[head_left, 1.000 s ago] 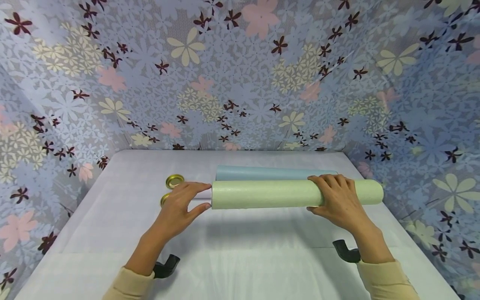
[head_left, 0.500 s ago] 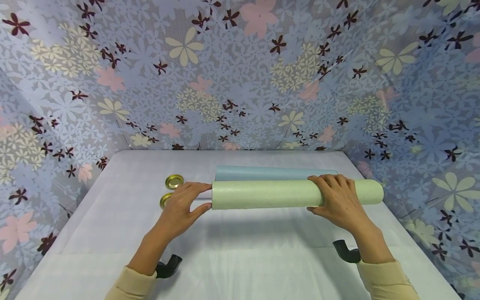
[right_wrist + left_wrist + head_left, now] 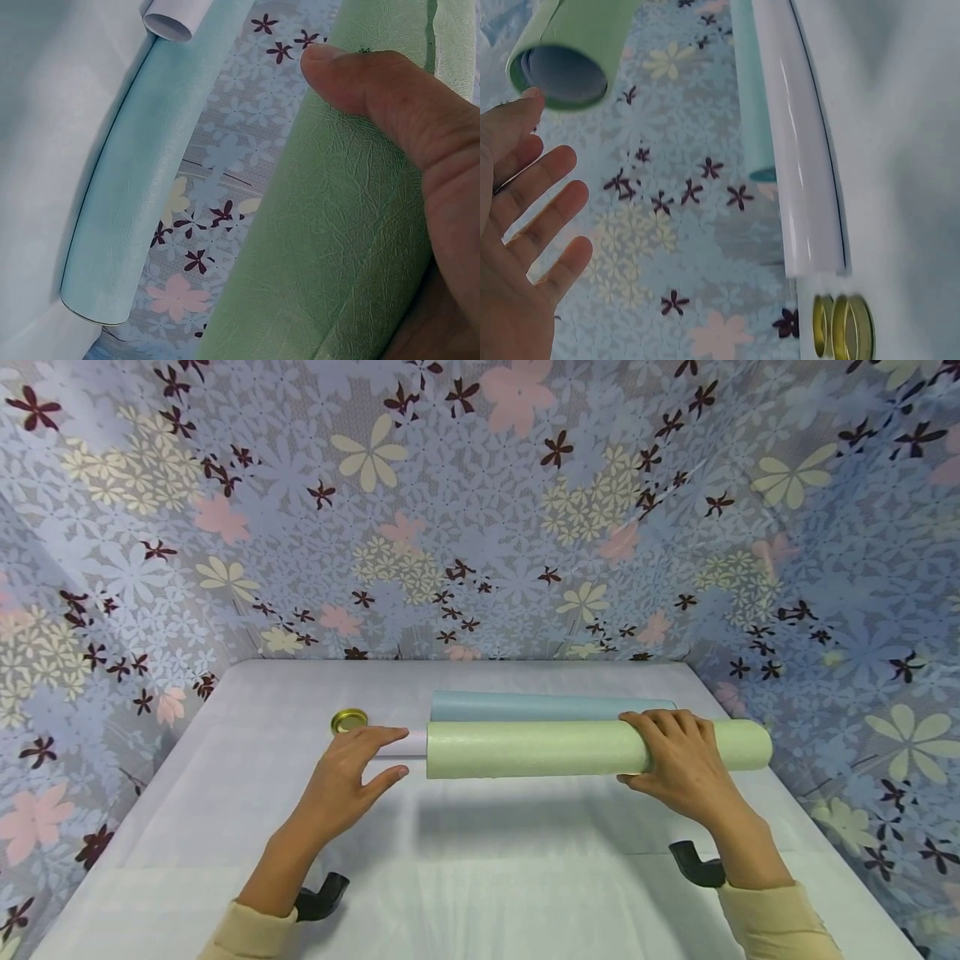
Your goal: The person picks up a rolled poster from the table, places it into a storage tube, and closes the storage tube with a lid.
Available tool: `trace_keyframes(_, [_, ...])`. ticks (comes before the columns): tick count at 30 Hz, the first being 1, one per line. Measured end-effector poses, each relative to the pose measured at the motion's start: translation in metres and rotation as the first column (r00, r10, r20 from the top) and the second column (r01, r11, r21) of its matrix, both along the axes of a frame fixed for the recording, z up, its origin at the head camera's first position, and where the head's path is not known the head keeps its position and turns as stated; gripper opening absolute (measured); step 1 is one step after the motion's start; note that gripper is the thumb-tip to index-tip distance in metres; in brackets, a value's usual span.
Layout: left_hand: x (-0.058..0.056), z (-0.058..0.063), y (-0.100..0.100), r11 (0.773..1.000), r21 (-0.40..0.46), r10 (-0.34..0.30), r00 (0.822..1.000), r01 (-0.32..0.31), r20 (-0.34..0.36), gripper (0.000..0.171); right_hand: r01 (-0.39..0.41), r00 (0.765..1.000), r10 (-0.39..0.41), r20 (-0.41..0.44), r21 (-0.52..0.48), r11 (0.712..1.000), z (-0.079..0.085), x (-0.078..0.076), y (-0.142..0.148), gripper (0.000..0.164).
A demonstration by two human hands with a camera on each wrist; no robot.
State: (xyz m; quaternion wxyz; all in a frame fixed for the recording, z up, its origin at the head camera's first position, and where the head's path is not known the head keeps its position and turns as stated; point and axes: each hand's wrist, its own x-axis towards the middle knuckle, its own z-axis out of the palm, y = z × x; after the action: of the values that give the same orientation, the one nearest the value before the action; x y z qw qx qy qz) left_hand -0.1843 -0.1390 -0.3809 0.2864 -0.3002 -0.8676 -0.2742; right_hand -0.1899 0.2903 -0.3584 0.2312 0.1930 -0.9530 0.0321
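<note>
My right hand (image 3: 675,760) grips a light green cardboard tube (image 3: 525,749) near its right end, holding it level above the table. In the right wrist view the thumb (image 3: 352,79) lies along the tube's creased surface. My left hand (image 3: 341,785) is just left of the tube's other end, fingers and thumb spread, holding nothing. The left wrist view shows that end as an open round mouth (image 3: 564,75) with a pale inside. Behind the green tube lie a light blue tube (image 3: 551,705) and a white roll (image 3: 802,150), partly hidden in the head view.
A gold lid (image 3: 349,721) lies on the white-covered table (image 3: 187,793) at the left. The left wrist view shows a second gold lid (image 3: 853,328) beside it, near the white roll's end. A flower-patterned cloth (image 3: 480,527) hangs behind and at the sides.
My left hand has drawn back leftward from the green tube's end, where its fingertips were at the rim. It now covers the nearer lid. The green tube has shifted slightly right.
</note>
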Motion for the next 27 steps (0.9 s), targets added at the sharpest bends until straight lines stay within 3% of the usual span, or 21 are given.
trace_keyframes(8, [0.001, -0.003, -0.023, 0.996, -0.025, 0.086, 0.994, -0.085, 0.069, 0.055, -0.008, 1.000, 0.008, -0.007, 0.002, 1.000, 0.000, 0.001, 0.002, 0.088])
trace_keyframes(17, [-0.008, -0.011, -0.041, 0.985, -0.100, 0.155, 0.975, -0.140, 0.159, 0.061, -0.005, 1.000, 0.005, 0.010, -0.008, 1.000, 0.000, 0.002, 0.003, 0.087])
trace_keyframes(27, [-0.020, -0.023, -0.056, 0.971, -0.167, 0.217, 0.931, -0.173, 0.294, 0.058, -0.007, 1.000, 0.007, 0.008, -0.013, 1.000, 0.001, 0.002, 0.004, 0.086])
